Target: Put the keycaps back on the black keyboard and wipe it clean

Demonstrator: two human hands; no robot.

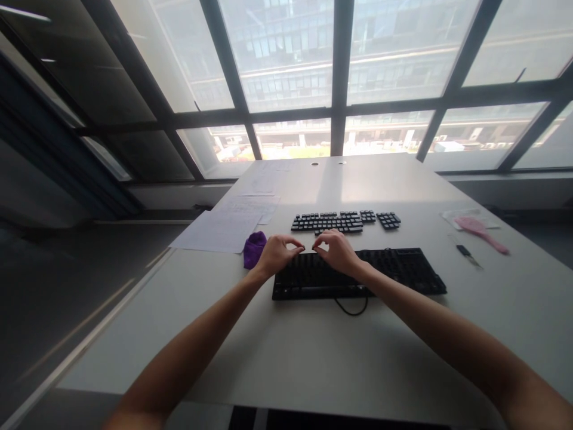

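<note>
A black keyboard (394, 269) with its keycaps off lies across the table in front of me, its cable (351, 313) looping out at the near edge. Over its far left part, my left hand (278, 255) pinches a small dark piece that looks like a keycap (303, 248). Just beside it, my right hand (333, 251) also has thumb and finger closed on a tiny dark keycap (314, 248). The fingertips of both hands are close together but apart. Behind them, loose black keycaps (329, 222) are laid out in keyboard order, in several groups.
A purple cloth (255, 249) lies left of my left hand, with paper sheets (219, 230) beyond it. On the right are a pink brush (481, 233) on clear plastic and a small dark-handled tool (466, 254). Windows (290, 60) stand behind the white table (250, 352).
</note>
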